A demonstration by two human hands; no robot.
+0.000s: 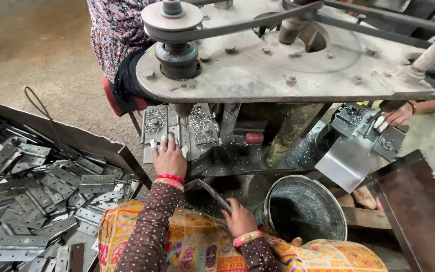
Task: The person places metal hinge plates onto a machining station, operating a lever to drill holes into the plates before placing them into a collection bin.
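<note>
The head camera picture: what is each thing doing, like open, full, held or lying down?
Left hand: pressed flat on a metal piece on the grey drill jig plate.
Right hand: closed around the bent grey metal lever.
Round metal bucket: upright, open, holding dark shavings.
Flat grey metal hinges: lying heaped in the open tray.
Co-worker's hand: resting on another jig.

Hinge pile [41, 196] left, bucket [305, 209] right

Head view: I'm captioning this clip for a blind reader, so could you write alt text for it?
Seen from above, a person's left hand presses a small metal piece on the jig under a belt-driven drill spindle, while the right hand grips a bent metal lever. A tray of flat metal hinges lies to the left, a steel bucket to the right, and another person's hand works beyond.
</note>
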